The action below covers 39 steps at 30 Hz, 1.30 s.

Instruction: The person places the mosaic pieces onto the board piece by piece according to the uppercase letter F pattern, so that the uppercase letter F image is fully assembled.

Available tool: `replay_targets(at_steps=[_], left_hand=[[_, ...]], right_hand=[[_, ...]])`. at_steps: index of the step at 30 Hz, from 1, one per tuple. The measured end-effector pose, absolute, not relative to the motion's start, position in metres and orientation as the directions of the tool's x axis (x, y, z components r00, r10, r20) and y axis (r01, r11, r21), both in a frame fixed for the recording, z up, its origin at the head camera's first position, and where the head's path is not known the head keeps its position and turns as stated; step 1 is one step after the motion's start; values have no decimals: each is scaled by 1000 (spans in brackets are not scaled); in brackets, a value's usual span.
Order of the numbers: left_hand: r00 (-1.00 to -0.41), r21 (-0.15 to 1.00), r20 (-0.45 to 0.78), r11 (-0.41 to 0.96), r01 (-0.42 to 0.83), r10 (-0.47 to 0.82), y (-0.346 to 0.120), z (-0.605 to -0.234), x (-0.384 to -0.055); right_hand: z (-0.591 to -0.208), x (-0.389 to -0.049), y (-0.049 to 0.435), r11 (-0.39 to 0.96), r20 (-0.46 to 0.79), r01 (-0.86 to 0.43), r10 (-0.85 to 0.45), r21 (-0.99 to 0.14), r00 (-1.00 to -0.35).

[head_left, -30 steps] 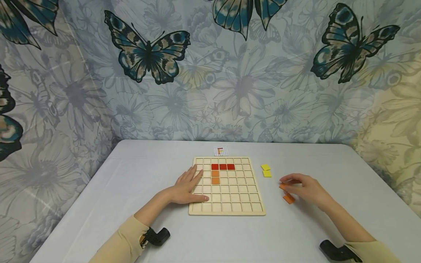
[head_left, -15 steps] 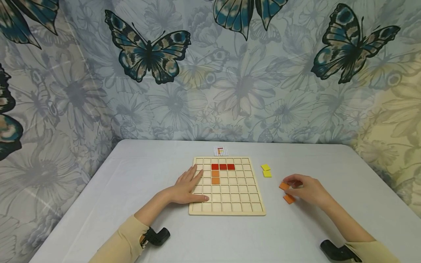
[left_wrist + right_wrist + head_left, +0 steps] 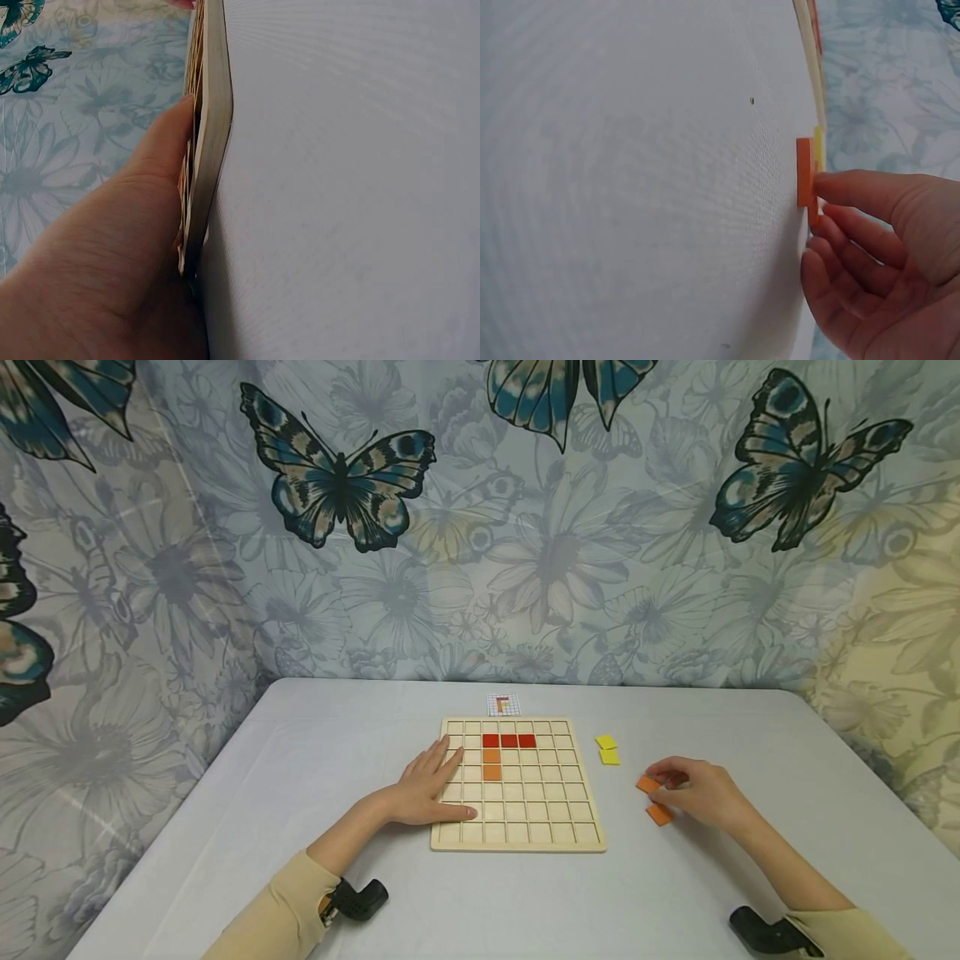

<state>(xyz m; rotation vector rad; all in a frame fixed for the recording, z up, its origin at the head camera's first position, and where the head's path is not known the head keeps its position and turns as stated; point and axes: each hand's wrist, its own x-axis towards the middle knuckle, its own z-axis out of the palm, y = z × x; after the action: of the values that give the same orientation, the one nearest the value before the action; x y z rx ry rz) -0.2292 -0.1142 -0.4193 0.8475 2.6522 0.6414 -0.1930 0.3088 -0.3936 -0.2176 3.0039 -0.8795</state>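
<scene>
On the table lies a wooden grid board (image 3: 547, 814) with red tiles (image 3: 509, 741) in a row and two orange tiles (image 3: 491, 764) in a column beneath the leftmost red one. My left hand (image 3: 420, 789) rests on the board's left side, fingers spread and straight, thumb (image 3: 169, 135) along its surface. To the right of the board, my right hand (image 3: 701, 793) pinches a loose orange tile (image 3: 647, 784) at its right edge between thumb and fingers. Another orange tile (image 3: 659, 814) lies just below it. In the right wrist view, a near orange tile (image 3: 804, 172) partly hides those behind.
Two yellow tiles (image 3: 608, 750) lie between the board and my right hand. A small printed card with a coloured grid pattern (image 3: 502, 705) lies behind the board. White cloth covers the table (image 3: 337, 718), and a butterfly-print backdrop (image 3: 555, 560) stands behind.
My right hand's fingertips have drawn back slightly to the right, leaving more of the upper orange tile visible. The left hand and the board have stayed put.
</scene>
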Motion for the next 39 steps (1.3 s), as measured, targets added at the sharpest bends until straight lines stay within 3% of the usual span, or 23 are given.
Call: replay_targets(at_steps=[19,39], left_hand=[[-791,504,-137,729,463,597,-114,-417,-228],[-790,495,-133,731,469,598,-115,-418,-228]], right_hand=[[-390,-199,281,779,-9,-93,-125,-620,-992],[-391,-208,223,699,44,-245,-293,-672,-955]])
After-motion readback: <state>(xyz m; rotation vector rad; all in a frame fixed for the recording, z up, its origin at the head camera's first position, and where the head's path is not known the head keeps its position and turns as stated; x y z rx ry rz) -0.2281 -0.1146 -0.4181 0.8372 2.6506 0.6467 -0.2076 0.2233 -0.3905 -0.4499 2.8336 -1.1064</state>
